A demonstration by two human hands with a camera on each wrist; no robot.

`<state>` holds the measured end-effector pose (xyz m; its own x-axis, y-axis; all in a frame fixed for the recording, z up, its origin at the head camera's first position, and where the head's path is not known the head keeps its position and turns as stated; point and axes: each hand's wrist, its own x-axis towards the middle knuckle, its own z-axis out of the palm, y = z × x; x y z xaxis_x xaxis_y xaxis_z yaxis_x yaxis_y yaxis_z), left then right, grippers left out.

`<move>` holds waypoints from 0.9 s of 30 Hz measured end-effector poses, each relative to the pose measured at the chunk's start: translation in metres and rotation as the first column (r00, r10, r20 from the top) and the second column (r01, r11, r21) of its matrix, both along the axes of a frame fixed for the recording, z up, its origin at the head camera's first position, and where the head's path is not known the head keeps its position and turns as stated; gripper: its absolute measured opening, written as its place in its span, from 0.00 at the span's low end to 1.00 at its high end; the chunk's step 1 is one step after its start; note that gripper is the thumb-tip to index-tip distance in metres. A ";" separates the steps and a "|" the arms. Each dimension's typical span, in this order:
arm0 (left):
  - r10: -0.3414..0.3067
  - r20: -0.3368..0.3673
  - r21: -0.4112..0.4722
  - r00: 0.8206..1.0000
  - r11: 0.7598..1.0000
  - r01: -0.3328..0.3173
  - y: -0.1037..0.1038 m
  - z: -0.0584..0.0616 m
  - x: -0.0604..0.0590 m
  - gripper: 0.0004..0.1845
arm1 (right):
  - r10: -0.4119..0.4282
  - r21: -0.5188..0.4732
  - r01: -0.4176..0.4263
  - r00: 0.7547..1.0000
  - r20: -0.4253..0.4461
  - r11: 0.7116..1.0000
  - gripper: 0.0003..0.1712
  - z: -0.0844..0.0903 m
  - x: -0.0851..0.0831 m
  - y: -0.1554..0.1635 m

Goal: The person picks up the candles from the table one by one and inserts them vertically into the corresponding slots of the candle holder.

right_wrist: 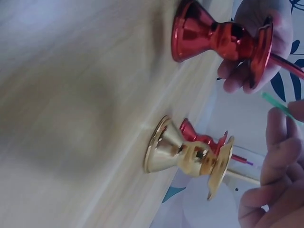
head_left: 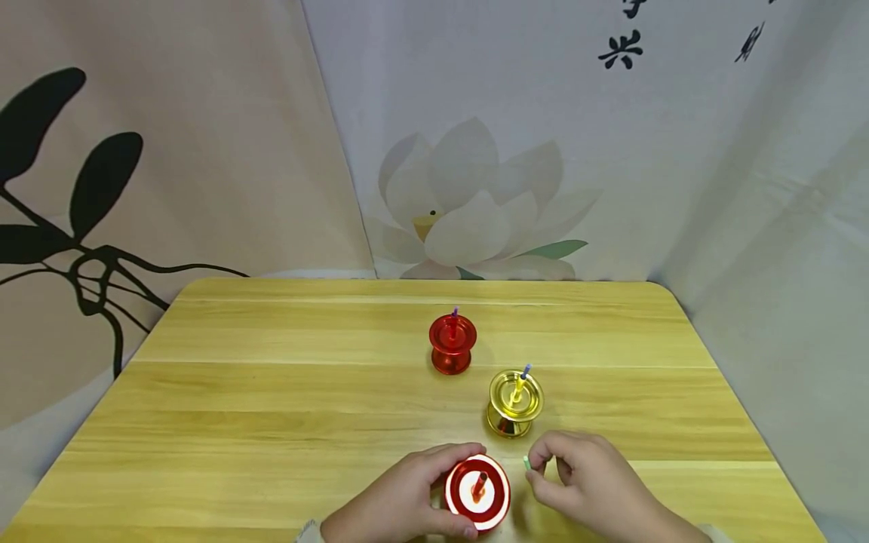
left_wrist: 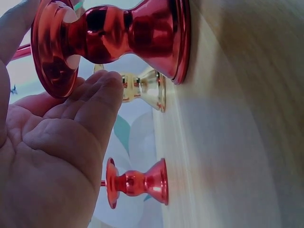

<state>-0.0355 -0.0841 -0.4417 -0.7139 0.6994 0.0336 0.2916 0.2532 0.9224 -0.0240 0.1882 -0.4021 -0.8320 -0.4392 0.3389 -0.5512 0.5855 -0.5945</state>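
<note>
My left hand (head_left: 407, 494) holds the dish of a shiny red candle holder (left_wrist: 107, 35), thumb and forefinger at opposite sides of the rim. The holder stands upright on the table, and a thin red spike (right_wrist: 286, 65) rises from its dish. Just to its right, my right hand (head_left: 597, 479) pinches a small, thin light-green stick or tube (right_wrist: 275, 102) between thumb and forefinger, apart from the spike. Beyond that hand stands a gold candle holder (head_left: 509, 426) with a blue-purple tip on its spike.
Another red candle holder (head_left: 451, 360), with a purple tip on its spike, stands farther back, left of the gold one. All are on a light wooden table (head_left: 237, 422). A printed cloth (head_left: 271, 136) hangs behind the table's far edge.
</note>
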 end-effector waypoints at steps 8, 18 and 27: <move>0.003 0.030 0.004 1.000 1.000 -0.003 0.000 0.001 0.000 0.41 | 0.047 -0.059 -0.053 0.994 -0.103 0.997 0.23 0.004 -0.003 -0.011; -0.001 0.037 0.019 0.999 1.000 0.001 0.000 0.002 0.001 0.40 | 0.057 -0.097 -0.071 0.990 -0.132 0.993 0.20 0.010 -0.003 -0.019; -0.008 0.019 0.050 1.000 0.999 0.007 0.001 0.000 0.000 0.39 | 0.092 -0.133 -0.108 0.988 -0.124 0.985 0.22 0.018 -0.001 -0.026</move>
